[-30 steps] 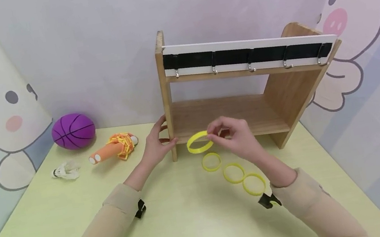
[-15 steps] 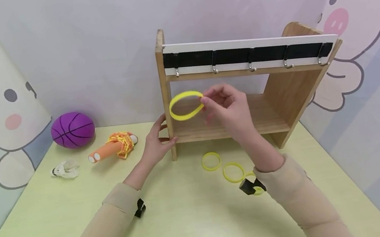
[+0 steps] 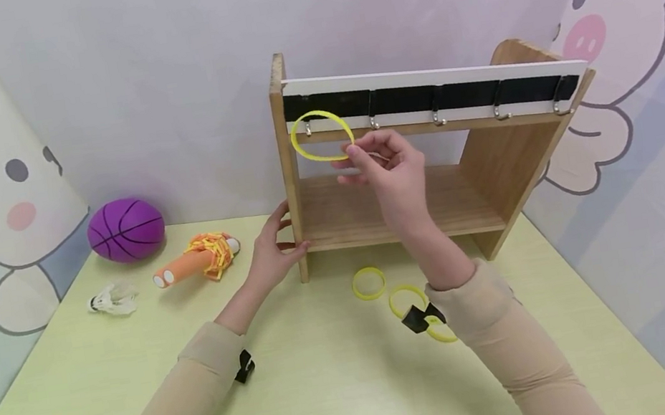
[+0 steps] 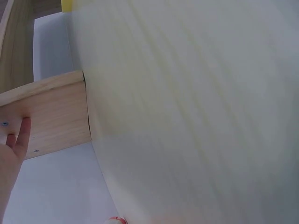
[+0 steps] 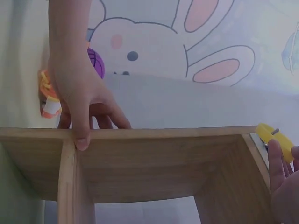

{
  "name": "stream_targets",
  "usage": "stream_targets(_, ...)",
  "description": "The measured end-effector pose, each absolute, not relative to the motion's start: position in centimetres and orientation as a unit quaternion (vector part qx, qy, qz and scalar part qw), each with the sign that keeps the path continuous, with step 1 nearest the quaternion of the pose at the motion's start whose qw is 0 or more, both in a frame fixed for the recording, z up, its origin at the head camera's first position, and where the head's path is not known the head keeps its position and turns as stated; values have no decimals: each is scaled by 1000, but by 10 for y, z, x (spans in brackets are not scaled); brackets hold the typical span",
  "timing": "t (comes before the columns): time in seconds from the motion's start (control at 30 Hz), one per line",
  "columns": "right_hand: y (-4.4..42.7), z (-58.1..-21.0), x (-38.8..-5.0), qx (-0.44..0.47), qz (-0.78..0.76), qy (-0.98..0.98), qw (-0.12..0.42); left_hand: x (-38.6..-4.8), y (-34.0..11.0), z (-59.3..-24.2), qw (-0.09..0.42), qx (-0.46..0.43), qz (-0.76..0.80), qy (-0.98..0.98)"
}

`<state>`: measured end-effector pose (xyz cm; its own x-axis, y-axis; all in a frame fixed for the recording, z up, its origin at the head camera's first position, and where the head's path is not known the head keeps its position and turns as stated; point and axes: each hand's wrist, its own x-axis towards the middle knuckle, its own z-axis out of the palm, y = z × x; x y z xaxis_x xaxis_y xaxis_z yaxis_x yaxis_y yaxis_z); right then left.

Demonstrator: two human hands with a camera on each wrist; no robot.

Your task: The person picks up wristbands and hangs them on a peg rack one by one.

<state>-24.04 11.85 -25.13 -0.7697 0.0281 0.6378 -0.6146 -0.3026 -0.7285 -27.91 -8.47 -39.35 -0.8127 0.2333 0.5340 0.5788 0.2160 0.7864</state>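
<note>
Pale lilac-grey walls [image 3: 178,101] printed with cartoon animals enclose a light yellow-green table [image 3: 311,399] that fills the lower frame of the head view. Held ring [image 5: 282,143]: a thin, smooth yellow band, nearly circular, tilted, and lying left of upper centre in the head view, where the leftmost of five metal hooks [image 3: 308,128] shows through its opening; whether ring and hook touch cannot be told. Right hand [image 3: 391,173]: thumb and forefinger pinch the band at its lower right edge, the other fingers bent loosely below. Left hand [image 3: 273,252]: fingers parted and relaxed, their tips against the outer face of the left panel of a wooden rack [image 3: 290,171], the thumb resting on its front edge at shelf height. Across the top of the rack, in the upper right, runs a white board [image 3: 416,73] with a black strip behind the hooks. Three similar yellow rings [image 3: 371,298] lie on the table below the rack; a black wrist mount [image 3: 415,319] under the right sleeve [image 3: 478,304] partly hides the two nearer ones. At the left of the frame are a purple ball [image 3: 126,230] with black lines, an orange cylindrical object [image 3: 186,266] with an orange-and-yellow fringe, and a white shuttlecock [image 3: 113,299], all well apart from the held ring.
</note>
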Motion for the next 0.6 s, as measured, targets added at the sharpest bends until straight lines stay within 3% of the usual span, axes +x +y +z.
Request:
stream_targets(0.27, 121, -264, -253, 249, 756, -574, 193, -279, -85, -393, 156, -266, -566, -765)
stream_targets(0.6, 133, -269, -258, 243, 696, -643, 210, -279, -84, -393, 160, -269, -563, -764)
